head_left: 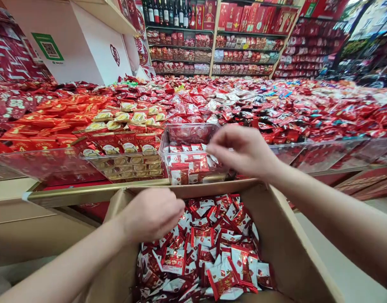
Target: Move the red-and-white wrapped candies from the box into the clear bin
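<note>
A cardboard box full of small red and white candy packets stands in front of me. Over its left side is my left hand, its fingers curled closed; whatever they may hold is hidden. My right hand is above the right edge of a clear plastic bin, fingers bent together and somewhat blurred, with their contents not visible. Upright rows of red and white packets partly fill that bin, which sits just beyond the box's far edge.
Durian-labelled packets are stacked left of the bin. Heaps of red packets spread over the display behind a clear plastic edge. A gold-edged rail runs behind the box. Stocked shelves and a white block stand farther back.
</note>
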A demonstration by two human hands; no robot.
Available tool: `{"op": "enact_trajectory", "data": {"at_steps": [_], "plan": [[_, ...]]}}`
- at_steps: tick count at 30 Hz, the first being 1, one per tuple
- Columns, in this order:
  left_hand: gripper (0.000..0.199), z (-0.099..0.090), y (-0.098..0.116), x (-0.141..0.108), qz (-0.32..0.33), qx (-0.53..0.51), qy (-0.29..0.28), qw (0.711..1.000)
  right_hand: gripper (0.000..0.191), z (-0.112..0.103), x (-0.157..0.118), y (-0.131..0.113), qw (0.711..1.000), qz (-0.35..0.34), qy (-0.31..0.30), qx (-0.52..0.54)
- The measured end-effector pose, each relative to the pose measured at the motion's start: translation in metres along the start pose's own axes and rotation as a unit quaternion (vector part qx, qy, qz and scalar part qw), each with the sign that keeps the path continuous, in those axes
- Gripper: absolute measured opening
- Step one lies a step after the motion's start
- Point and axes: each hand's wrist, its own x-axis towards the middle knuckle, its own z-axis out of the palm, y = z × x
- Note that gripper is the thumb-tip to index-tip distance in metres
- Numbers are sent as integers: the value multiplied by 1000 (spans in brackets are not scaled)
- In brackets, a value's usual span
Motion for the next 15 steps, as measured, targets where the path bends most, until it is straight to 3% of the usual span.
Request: {"op": "enact_trajectory", "data": {"at_steps": [2,5,8,10,12,15], "plan": [[17,28,8,-3,-97,-38,-204,973,18,7,-35,-3,996,-11,-77,30],[13,74,7,11,-196,-47,-272,941,15,32,-73,13,986,-5,-160,50],[18,108,-2,25,-284,-48,-287,914,16,54,-89,39,985,52,-162,39],[21,120,-7,27,-321,-57,-275,905,17,60,-93,52,981,92,-167,29],[22,121,-10,26,-338,-77,-251,904,19,60,-95,59,978,120,-169,32],[19,105,-11,23,-336,-133,-205,910,21,57,-97,63,972,162,-159,57]]}}
